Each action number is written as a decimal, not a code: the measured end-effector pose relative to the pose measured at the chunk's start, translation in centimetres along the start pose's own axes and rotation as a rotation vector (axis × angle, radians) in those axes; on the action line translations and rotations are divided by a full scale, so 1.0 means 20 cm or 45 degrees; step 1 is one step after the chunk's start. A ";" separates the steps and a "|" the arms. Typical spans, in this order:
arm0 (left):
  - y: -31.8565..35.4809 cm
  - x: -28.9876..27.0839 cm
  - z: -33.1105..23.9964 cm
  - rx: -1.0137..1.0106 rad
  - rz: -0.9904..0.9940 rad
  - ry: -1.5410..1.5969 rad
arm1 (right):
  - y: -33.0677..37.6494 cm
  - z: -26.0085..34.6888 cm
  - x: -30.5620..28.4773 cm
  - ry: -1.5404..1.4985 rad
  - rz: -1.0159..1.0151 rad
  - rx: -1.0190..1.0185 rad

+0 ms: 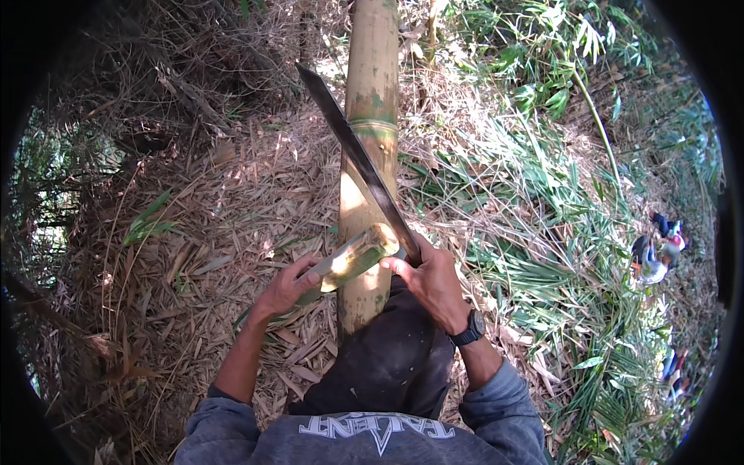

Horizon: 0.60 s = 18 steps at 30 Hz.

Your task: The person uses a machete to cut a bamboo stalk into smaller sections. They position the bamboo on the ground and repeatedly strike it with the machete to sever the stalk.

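Note:
My right hand [435,280], with a dark watch on its wrist, is closed round the grip end of a machete [358,155]. The long dark blade slants up to the left, crossing in front of a thick bamboo pole [372,93]. My left hand [290,287] grips the left end of a short piece of split bamboo [350,266], pale on one face and greenish along its lower side. Its thicker right end lies beside my right thumb, close to the base of the blade. The machete's handle is mostly hidden in my palm.
The thick pole runs from the far edge to my dark-trousered leg [387,364]. Dry leaves [217,248] cover the ground. Cut green foliage [527,263] lies to the right, and tangled dry branches [186,70] at the far left. Other people [656,256] are at the right edge.

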State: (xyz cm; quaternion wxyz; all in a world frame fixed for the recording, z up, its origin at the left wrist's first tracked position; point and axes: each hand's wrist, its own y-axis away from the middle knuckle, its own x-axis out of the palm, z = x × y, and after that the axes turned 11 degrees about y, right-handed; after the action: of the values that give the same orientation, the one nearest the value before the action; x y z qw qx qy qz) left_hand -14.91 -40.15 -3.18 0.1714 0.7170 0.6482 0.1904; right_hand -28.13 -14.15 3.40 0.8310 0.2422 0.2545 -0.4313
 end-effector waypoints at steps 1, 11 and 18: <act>0.00 -0.02 -0.01 -0.035 0.043 0.012 | 0.00 -0.01 0.00 -0.032 0.014 0.022; 0.01 -0.07 0.09 -0.299 0.131 0.207 | -0.08 0.10 -0.13 -0.432 0.230 0.188; 0.03 0.01 -0.06 -0.591 0.270 0.770 | -0.11 0.17 -0.17 -0.365 0.149 0.185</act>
State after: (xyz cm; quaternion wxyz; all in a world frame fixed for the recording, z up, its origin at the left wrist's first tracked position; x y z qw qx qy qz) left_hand -14.86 -39.95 -1.86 0.1096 0.6338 0.5315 0.5512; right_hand -30.93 -15.29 7.78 0.8629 0.2520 0.0870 -0.4294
